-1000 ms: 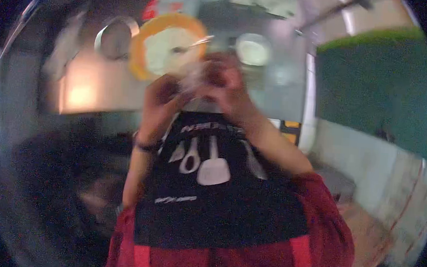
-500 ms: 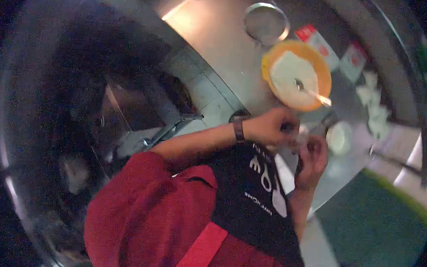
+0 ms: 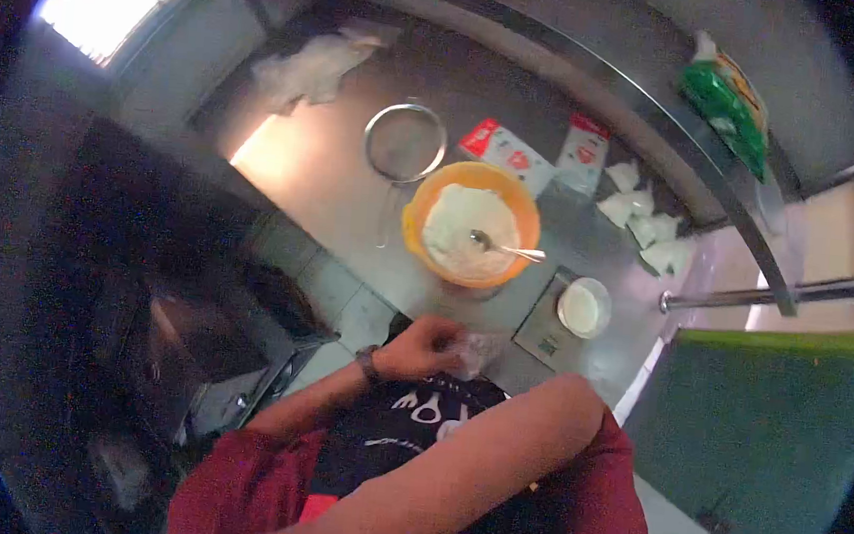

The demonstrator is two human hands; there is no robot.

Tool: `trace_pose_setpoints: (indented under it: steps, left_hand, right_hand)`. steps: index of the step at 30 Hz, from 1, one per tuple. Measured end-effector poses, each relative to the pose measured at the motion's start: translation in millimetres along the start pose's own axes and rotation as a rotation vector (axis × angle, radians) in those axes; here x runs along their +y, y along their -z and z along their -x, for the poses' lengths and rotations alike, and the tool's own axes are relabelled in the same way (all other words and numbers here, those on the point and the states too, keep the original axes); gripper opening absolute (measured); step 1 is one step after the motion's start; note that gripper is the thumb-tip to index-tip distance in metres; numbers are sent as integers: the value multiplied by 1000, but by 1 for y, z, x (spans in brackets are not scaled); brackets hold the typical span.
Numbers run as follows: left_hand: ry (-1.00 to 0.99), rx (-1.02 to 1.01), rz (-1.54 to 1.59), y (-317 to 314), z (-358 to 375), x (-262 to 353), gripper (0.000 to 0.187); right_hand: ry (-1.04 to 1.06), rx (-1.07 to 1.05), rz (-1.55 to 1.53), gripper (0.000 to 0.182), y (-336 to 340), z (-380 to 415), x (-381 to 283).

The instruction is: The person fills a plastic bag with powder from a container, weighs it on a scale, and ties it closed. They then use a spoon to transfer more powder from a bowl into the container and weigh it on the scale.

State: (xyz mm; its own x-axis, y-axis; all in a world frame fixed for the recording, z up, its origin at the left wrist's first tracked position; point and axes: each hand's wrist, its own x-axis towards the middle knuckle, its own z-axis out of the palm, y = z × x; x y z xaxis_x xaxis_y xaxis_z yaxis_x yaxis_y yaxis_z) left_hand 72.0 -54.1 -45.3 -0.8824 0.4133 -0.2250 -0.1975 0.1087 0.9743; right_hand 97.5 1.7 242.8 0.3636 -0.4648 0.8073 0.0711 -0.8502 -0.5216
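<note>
My left hand (image 3: 419,349), with a dark watch on its wrist, is closed on a small clear plastic bag (image 3: 478,353) in front of my apron. What the bag holds is too blurred to tell. My right forearm (image 3: 473,451) crosses low in front of my body, and its hand lies outside the picture. Beyond my left hand stands an orange bowl (image 3: 535,213) of white powder (image 3: 466,220). A metal spoon (image 3: 518,251) rests in it, handle over the rim. To the right, a white tub (image 3: 584,308) stands on a flat scale (image 3: 538,341).
A round sieve (image 3: 440,158) lies behind the bowl. Two red-and-white boxes (image 3: 506,158) and several small white bags (image 3: 642,212) line the back. A green packet (image 3: 726,105) sits on the shelf above. Crumpled plastic (image 3: 312,67) lies at the far left of the metal counter (image 3: 324,169).
Both hands were together at the small bag. My right hand has left it and gone out of view, its forearm folding across my body; the left keeps the bag. The view has turned.
</note>
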Motion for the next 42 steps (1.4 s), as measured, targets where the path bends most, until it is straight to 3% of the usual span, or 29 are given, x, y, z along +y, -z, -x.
trace_pose_setpoints:
  steps: [2,4,8,11,13,20,22,26,28,29,31,33,34,38,40,42]
  left_hand:
    - [56,5,135,4,9,4,14]
    - [129,57,242,8,14,3,13]
    - [87,55,336,16,16,-16,13]
    - [80,144,389,17,19,-18,13]
    - [81,126,241,21,18,-20,11]
    - [66,146,299,24,22,-13,11]
    - [76,234,363,20,23,-8,11]
    - [77,181,116,17,20,2,11]
    - [97,209,242,9,17,9,11]
    - [103,198,232,7,16,4,11]
    - [71,215,67,6,14,-5,10]
    - [35,220,48,3,11,-8,11]
    - [-8,232,35,1,10,-6,11]
    - [67,189,22,-1,7,12,14]
    - [-35,184,78,-4,3,3,16]
    - [1,178,113,-8,2,1,15]
  right_hand:
    - [7,-74,-188,33,-3,2,7]
    - [143,244,-311,19,-8,10,15]
    - [300,301,-601,12,16,16,32]
    - [275,302,-626,12,27,15,37]
    - [252,285,-620,11,31,16,38]
    - [60,81,-416,10,54,22,23]
    - [-22,-16,-306,10,64,29,13]
    - [-172,-226,-151,10,75,48,-11]
    - [-210,-272,-135,10,66,57,-26]
    - [-207,-262,-122,10,55,61,-33]
    - [-165,155,156,12,31,64,-44]
    - [-207,56,116,15,32,71,-39]
    - [-252,-54,71,29,32,73,-37]
    - [-199,-12,263,24,8,76,-38]
    - [-38,206,397,13,0,76,-44]
    - [-42,153,476,13,-2,76,-43]
